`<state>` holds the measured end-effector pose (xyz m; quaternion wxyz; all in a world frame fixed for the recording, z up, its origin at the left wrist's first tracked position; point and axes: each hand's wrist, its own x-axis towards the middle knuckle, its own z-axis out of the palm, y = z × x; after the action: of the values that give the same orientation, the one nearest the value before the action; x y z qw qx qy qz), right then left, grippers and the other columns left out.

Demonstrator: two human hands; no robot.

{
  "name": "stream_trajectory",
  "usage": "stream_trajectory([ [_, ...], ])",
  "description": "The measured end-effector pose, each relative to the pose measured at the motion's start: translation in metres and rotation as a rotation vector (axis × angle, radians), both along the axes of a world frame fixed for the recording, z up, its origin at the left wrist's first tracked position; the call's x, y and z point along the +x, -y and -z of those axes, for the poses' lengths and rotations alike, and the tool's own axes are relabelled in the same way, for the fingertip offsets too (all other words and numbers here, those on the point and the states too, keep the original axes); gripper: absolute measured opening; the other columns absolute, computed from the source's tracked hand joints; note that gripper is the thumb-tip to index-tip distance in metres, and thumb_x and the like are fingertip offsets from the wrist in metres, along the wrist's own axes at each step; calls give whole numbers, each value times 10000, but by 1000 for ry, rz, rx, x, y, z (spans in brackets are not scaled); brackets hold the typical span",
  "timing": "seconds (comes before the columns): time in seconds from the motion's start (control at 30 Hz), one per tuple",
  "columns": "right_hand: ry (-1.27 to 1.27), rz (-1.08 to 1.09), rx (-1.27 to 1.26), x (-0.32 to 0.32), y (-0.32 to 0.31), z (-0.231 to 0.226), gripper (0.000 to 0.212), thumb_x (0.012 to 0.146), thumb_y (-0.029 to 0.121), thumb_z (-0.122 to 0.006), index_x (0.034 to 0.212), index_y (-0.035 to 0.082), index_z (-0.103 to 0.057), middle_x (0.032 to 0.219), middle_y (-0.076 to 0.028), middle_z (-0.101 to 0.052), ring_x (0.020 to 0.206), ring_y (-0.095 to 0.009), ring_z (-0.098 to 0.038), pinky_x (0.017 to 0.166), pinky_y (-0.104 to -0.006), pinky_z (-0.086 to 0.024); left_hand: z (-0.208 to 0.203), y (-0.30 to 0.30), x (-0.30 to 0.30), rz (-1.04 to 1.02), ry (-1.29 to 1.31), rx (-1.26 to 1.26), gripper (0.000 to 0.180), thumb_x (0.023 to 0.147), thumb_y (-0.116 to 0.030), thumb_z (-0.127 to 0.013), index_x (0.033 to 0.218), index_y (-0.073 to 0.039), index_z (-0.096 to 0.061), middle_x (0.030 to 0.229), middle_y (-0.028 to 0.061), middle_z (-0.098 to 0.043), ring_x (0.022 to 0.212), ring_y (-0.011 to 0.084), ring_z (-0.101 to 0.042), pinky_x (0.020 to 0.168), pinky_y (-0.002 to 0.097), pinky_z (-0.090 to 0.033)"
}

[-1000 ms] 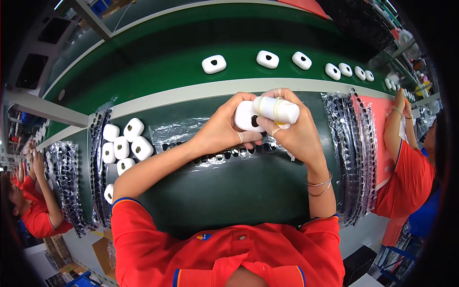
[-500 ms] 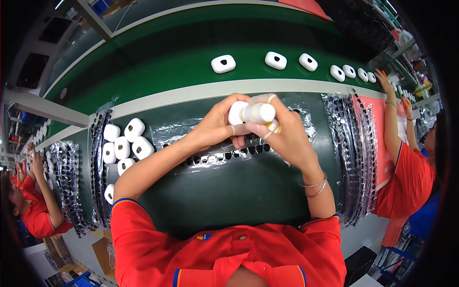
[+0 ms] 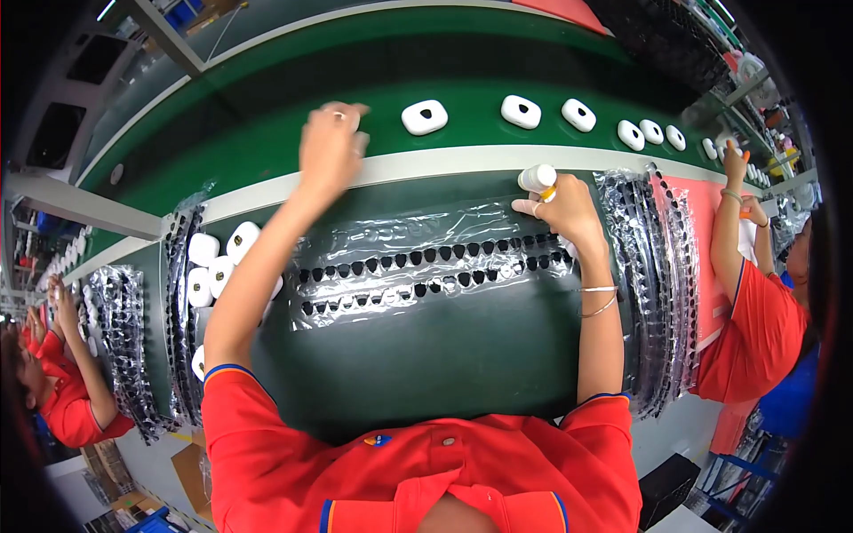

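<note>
Over the green belt (image 3: 267,142), my left hand (image 3: 329,151) is stretched out with its fingers smeared by motion. Whether it holds a white case is hidden. My right hand (image 3: 567,213) is closed around a small white bottle (image 3: 538,178) with a yellow band, above the right end of a clear plastic sheet (image 3: 355,240). Pale covers are on some of its fingers. Rows of black rounded pads (image 3: 386,262) line the sheet. The nearest case to my left hand is a rounded white case (image 3: 425,116) with a black mark, lying on the belt.
Several white cases (image 3: 203,250) lie at the left of the dark table (image 3: 400,364), partly behind my left forearm. Stacks of pad sheets (image 3: 653,293) hang at the right edge, and another (image 3: 182,311) at the left. Co-workers (image 3: 755,329) sit on both sides.
My hands have parted: the left moved up and left over the belt, the right moved right with the bottle. The white case between them is out of sight. Belt cases shifted slightly right.
</note>
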<state>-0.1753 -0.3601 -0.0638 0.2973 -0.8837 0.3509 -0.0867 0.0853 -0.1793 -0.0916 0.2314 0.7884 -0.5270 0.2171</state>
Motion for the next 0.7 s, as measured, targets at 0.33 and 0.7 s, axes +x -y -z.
stream_trajectory([
  [0.33, -71, -72, 261, -15, 23, 12, 221, 713, 70, -615, 895, -52, -591, 615, -76, -609, 339, -63, -420, 300, -208, -293, -11, -38, -106, 416, -756, 591, 253, 816, -273, -588, 960, -69, -543, 798, 49, -546, 876, 243, -535, 745, 373, -425],
  [0.7, 80, 5, 163, -13, 7, -17, 170, 736, 68, -605, 850, -57, -598, 608, -56, -579, 362, -79, -448, 327, -225, -324, -58, -144, -7, -607, -350, 932, 449, 757, -375, -617, 1091, -85, -540, 960, 150, -607, 941, 307, -570, 765, 395, -466],
])
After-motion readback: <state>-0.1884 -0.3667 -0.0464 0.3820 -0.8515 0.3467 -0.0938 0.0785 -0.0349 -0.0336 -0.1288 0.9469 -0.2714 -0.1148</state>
